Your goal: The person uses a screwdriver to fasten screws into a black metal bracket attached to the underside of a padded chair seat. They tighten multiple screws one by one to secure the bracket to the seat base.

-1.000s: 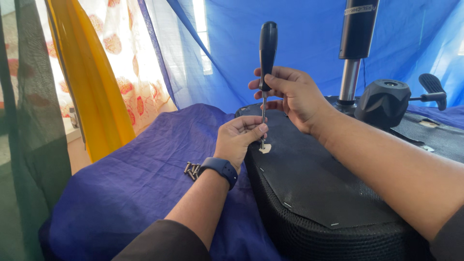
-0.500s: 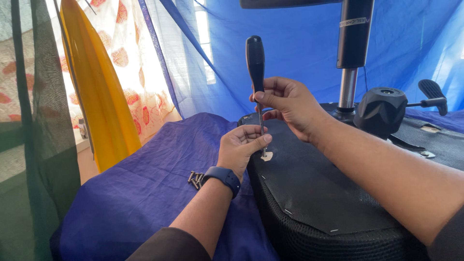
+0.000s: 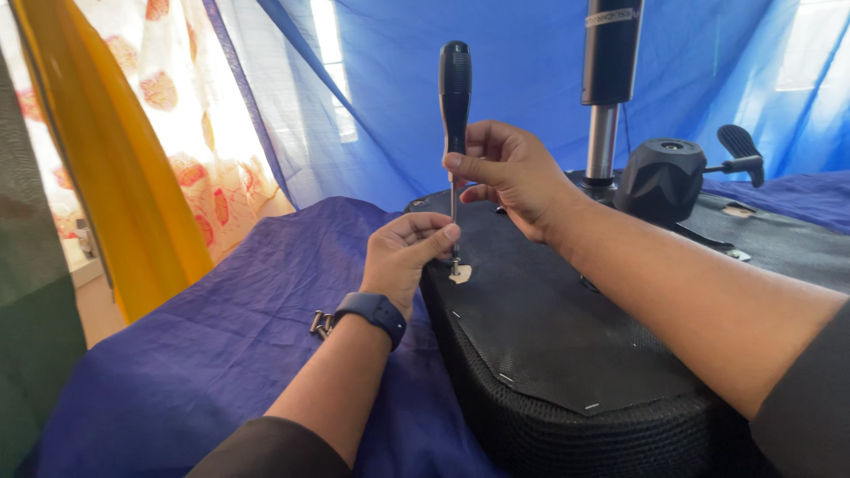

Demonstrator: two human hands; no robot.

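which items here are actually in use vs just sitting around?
In use:
- screwdriver, upright, gripped by right hand
- left hand steadying its shaft near the tip
- upturned chair seat, tip at a pale hole

Lying about:
- gas cylinder
- knob and lever
- blue cloth
- yellow curtain

Blue tarp-like sheeting (image 3: 531,80) forms the far wall, daylight glowing through it, brightest in a narrow strip (image 3: 332,62) at upper centre and a patch (image 3: 810,44) at far right. On the left, a white curtain with orange flower print (image 3: 190,115), strongly backlit. A yellow cloth (image 3: 106,177) hangs in front of it; dark green fabric (image 3: 31,292) at the left edge. Crumpled dark blue cloth (image 3: 204,354) covers the near surface. Pale floor (image 3: 97,310) shows low left.
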